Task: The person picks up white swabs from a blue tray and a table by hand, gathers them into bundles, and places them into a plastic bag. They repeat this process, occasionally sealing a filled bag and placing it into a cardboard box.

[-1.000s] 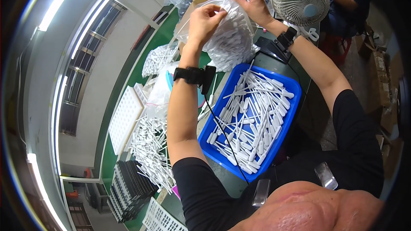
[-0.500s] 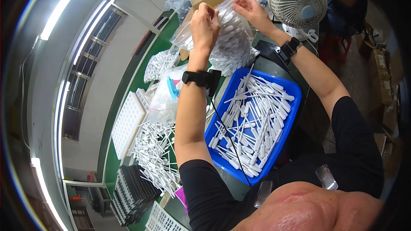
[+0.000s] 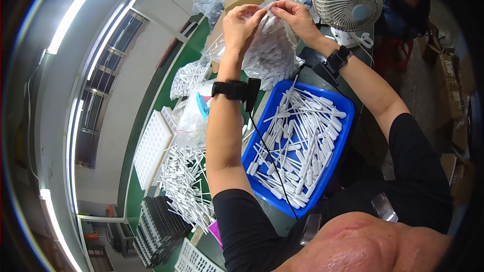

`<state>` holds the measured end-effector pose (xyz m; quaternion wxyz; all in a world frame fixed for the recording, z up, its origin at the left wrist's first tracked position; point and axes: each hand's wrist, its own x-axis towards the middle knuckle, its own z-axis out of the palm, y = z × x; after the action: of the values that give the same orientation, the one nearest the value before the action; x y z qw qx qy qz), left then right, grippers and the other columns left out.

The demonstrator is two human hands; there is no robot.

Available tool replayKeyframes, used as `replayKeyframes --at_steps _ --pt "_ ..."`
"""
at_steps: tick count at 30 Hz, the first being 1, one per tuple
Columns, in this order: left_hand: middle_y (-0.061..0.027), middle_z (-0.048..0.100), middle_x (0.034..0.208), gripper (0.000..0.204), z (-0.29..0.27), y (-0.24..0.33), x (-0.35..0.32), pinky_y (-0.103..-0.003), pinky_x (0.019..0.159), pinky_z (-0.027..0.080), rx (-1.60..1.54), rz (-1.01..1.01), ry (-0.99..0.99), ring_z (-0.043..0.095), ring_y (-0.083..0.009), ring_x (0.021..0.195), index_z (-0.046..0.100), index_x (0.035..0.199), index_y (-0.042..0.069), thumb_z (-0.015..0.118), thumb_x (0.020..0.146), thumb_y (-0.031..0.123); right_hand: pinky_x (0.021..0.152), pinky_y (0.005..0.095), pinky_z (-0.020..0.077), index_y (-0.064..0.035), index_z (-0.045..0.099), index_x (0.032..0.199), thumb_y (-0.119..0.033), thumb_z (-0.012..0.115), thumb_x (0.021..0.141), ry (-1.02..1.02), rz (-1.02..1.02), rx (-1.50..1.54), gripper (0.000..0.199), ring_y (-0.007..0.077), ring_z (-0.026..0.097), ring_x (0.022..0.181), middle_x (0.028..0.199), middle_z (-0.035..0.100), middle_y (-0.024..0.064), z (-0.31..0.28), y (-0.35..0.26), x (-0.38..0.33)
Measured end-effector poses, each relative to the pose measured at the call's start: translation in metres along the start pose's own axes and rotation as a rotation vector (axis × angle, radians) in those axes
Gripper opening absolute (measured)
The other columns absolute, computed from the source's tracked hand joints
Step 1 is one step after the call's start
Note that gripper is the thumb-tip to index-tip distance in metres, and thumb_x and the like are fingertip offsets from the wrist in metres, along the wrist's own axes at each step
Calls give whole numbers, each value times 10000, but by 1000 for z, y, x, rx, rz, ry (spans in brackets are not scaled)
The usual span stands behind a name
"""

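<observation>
A large clear plastic bag (image 3: 275, 53) full of white plastic droppers stands at the far end of the bench. Both hands pinch its top edge, close together: my left hand (image 3: 242, 27) on the left, my right hand (image 3: 297, 17) on the right. Black straps with small devices circle both wrists. Nearer to me, a blue tray (image 3: 348, 106) holds many loose white droppers (image 3: 302, 143), lying in all directions. A thin black cable from the left wrist device hangs across the tray.
Left of my left arm lie a heap of white droppers (image 3: 184, 186), smaller filled bags (image 3: 189, 78), a white rack with holes (image 3: 151, 146) and stacked dark trays (image 3: 156, 226). A fan (image 3: 348, 0) stands at the far right, with a person (image 3: 403, 0) behind it.
My right hand has moved left and closed on the bag's top edge beside my left hand. The bag's mouth is now drawn between both hands.
</observation>
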<state>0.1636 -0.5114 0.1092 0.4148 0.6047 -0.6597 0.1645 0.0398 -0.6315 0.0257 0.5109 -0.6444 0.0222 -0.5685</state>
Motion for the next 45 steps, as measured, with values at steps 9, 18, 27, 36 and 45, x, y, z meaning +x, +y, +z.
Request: replayKeyframes --at_steps 9,18,27,36,45 --pt "-109 730 865 221 0 0 -3 -285 745 511 -144 -128 13 693 -185 805 749 957 32 719 838 216 832 203 479 -46 687 1082 -210 634 950 -24 58 47 217 66 605 895 957 685 8 0 -9 0" --pt "-117 725 878 194 -5 6 -1 -290 744 509 76 89 27 693 -219 784 758 962 77 716 834 216 837 204 480 -43 679 1039 -204 623 958 -64 25 167 189 61 594 890 930 658 -10 -4 -13 3" --pt "-80 729 843 210 -4 16 -2 -248 726 502 -227 -215 -67 665 -136 752 750 938 12 710 830 188 852 210 464 -54 654 1077 -197 623 957 -135 111 104 189 59 570 892 943 644 -16 -12 -25 1" --pt "-108 730 824 230 -3 10 -7 -256 728 508 -557 -380 -144 684 -142 766 731 896 -14 722 792 191 843 212 460 -37 668 1070 -195 640 945 -238 160 183 203 62 565 886 937 646 -11 -18 -36 -3" --pt "-89 723 859 243 -1 25 -9 -284 753 512 -150 -73 -68 670 -149 800 718 934 -11 721 822 204 838 210 468 -33 664 1073 -209 627 955 -217 121 32 216 64 576 886 955 650 -7 -20 -46 -7"
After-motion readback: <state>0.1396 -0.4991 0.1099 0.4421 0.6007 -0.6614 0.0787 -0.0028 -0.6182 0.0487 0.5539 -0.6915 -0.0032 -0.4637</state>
